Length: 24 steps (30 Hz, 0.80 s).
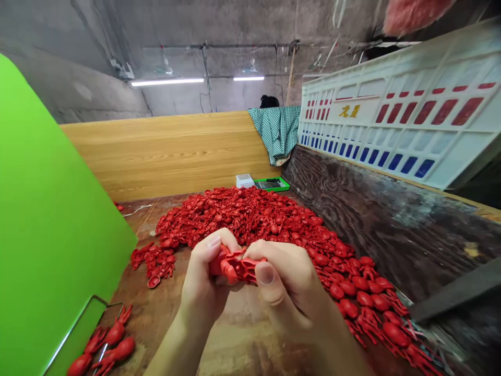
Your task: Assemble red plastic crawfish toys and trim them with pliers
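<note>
Between both hands, over the near middle of the table, is a small red plastic figure part (230, 267) with a rounded end and thin prongs. My left hand (205, 277) is closed on its rounded end, the thumb on top. My right hand (287, 282) pinches the pronged end between thumb and fingers. Whether it is one piece or two pressed together I cannot tell, as the fingers hide part of it. Just beyond the hands lies a large heap of similar red plastic parts (242, 214), running down to the right. A smaller cluster (156, 261) lies to the left.
A bright green panel (50, 209) stands at left, with a wire frame and several red figures (117, 344) beside it. A wooden board (168, 151) closes the back. At right, a white crate (391, 115) sits on a dark wooden ledge (371, 209). A green tray (272, 184) lies behind the heap.
</note>
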Available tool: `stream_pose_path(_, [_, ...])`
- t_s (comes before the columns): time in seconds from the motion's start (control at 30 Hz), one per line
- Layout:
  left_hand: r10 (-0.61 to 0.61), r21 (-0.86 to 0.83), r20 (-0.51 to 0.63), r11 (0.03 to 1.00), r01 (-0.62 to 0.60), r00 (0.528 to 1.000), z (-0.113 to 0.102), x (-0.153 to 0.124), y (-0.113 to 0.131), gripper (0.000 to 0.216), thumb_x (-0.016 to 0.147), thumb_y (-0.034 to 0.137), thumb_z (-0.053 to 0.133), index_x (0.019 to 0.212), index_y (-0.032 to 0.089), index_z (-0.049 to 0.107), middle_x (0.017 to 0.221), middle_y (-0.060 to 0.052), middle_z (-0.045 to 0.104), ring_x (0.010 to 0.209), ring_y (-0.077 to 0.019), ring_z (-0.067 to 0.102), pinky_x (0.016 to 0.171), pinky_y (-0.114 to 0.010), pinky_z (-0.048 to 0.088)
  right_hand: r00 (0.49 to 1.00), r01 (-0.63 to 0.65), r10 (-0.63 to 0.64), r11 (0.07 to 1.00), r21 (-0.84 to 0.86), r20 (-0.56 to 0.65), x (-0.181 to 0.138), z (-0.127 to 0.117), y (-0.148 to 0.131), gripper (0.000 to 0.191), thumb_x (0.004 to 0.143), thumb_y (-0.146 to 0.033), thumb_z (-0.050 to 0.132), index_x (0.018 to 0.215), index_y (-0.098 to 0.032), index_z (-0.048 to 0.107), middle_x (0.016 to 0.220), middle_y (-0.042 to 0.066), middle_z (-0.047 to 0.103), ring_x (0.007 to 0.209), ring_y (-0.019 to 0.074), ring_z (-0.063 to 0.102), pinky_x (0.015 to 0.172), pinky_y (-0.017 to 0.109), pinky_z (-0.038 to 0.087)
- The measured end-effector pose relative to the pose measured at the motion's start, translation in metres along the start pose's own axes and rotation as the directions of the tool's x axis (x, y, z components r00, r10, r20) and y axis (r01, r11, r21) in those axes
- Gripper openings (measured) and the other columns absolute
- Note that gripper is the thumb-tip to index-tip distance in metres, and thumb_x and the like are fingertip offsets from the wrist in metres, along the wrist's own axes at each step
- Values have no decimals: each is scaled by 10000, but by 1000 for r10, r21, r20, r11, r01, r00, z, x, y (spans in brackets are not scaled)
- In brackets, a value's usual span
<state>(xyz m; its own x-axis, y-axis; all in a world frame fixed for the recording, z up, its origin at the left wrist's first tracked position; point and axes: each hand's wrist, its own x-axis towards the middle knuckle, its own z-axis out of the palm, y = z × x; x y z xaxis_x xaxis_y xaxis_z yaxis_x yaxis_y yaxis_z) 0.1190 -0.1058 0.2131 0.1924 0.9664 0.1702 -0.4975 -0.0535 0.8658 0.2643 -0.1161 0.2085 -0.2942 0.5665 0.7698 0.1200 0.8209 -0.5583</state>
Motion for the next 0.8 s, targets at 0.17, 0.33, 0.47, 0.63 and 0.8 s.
stream_pose_path(0.17, [-87,-84,45,992,90,995,2,4,0,360,808,495,644,618,215,523,468,79,270,443,-81,139,395,-182,191,999,42,-43,998,-53,-17,1,1,2,406,1125,-410,361,807,-229,538,674,-19,523,555,127,473,556,282,383])
stream_pose_path(0.33, [-73,-72,47,994,76,996,6,7,1,381,820,470,684,589,213,522,466,75,251,432,-86,183,377,-190,221,995,89,-92,993,-74,-36,4,1,3,410,1127,-446,360,792,-244,482,665,-26,509,548,126,468,548,283,371])
stream_pose_path(0.47, [44,-39,52,998,-42,998,10,13,2,384,829,418,732,570,192,560,458,71,326,419,-75,274,396,-191,333,991,134,-136,988,-78,-11,6,0,7,483,1141,-523,287,856,-223,535,739,7,608,628,134,586,592,277,434])
stream_pose_path(0.63, [263,-43,-50,963,-265,963,7,16,1,363,779,448,810,593,185,642,449,59,479,385,-71,367,375,-184,294,958,273,-278,959,-79,-66,10,5,22,302,1061,-510,585,1067,-210,612,919,40,740,854,174,716,814,293,564])
stream_pose_path(0.8, [365,-64,-62,927,-369,929,3,0,-1,362,981,405,580,733,179,715,556,39,608,510,-75,506,464,-200,295,931,297,-310,950,-94,-192,10,15,26,339,946,-384,796,1174,-184,644,1130,115,758,1108,229,688,1007,376,558])
